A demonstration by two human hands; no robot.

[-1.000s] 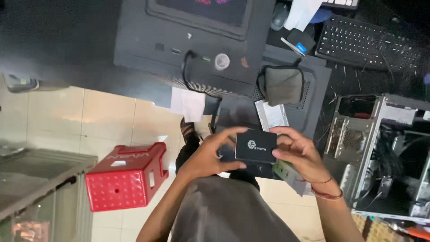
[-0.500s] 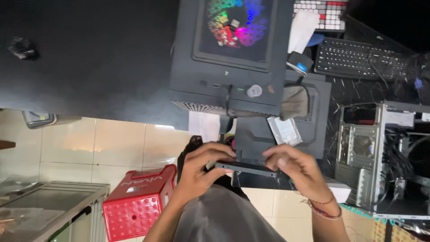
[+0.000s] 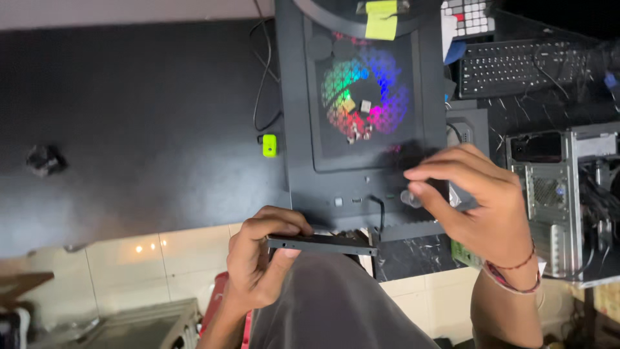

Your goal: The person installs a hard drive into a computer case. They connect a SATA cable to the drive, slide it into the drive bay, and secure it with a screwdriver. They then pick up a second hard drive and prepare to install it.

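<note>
The left hand [image 3: 258,265] is gripping a thin black drive [image 3: 321,243] edge-on by its left end, just below the computer case [image 3: 361,110], while the right hand [image 3: 475,200] is hovering empty, fingers loosely curled, above it.

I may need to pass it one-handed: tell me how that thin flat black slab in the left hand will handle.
The thin flat black slab probably stays stiff: it juts level past the left hand without sagging. Likely light, since the grip at one end alone carries it. Its smooth narrow edges may slip.
</note>
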